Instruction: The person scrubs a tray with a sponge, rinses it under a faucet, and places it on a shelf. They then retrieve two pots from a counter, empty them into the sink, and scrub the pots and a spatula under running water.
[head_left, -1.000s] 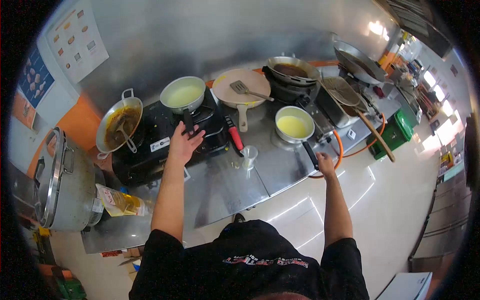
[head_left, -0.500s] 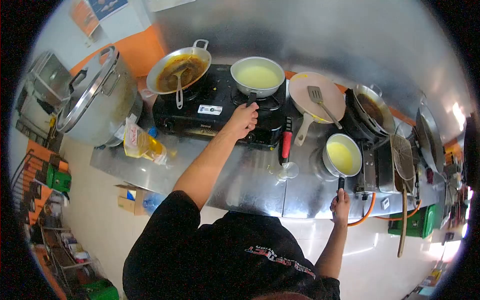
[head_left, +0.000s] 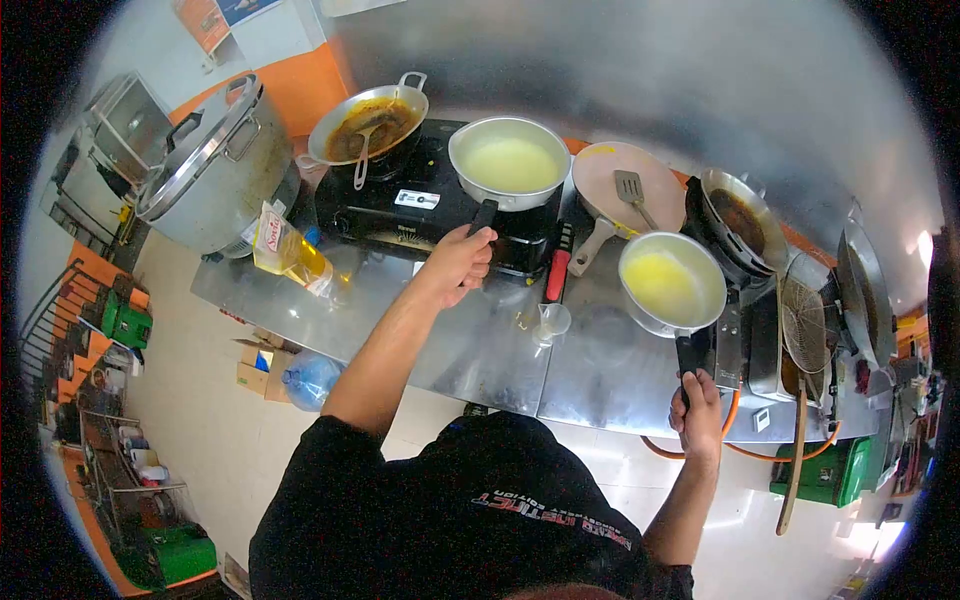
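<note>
My left hand point(head_left: 458, 266) is closed around the black handle of a saucepan point(head_left: 524, 200) at the stove's right burner. Pale yellow liquid point(head_left: 510, 160) lies inside that pan; whether its base touches the burner is hidden. In my right hand point(head_left: 697, 415) is the black handle of a second saucepan point(head_left: 652, 325), raised above the steel counter. It holds brighter yellow liquid point(head_left: 665, 285). Between the two pans lie a red-and-black handled utensil point(head_left: 560, 270) and a small clear cup point(head_left: 553, 320).
A wok point(head_left: 335, 138) with brown residue and a slotted ladle sits on the black stove point(head_left: 400, 215). An oil pouch point(head_left: 290, 250) and a large lidded pot point(head_left: 215, 170) stand left. Toward the right are a pale frying pan point(head_left: 600, 185), a spatula point(head_left: 630, 190) and a wire skimmer point(head_left: 803, 320).
The right saucepan has come up from the counter, looking larger and closer. The left saucepan also appears slightly nearer, its handle still in my left hand. The view has shifted a little.
</note>
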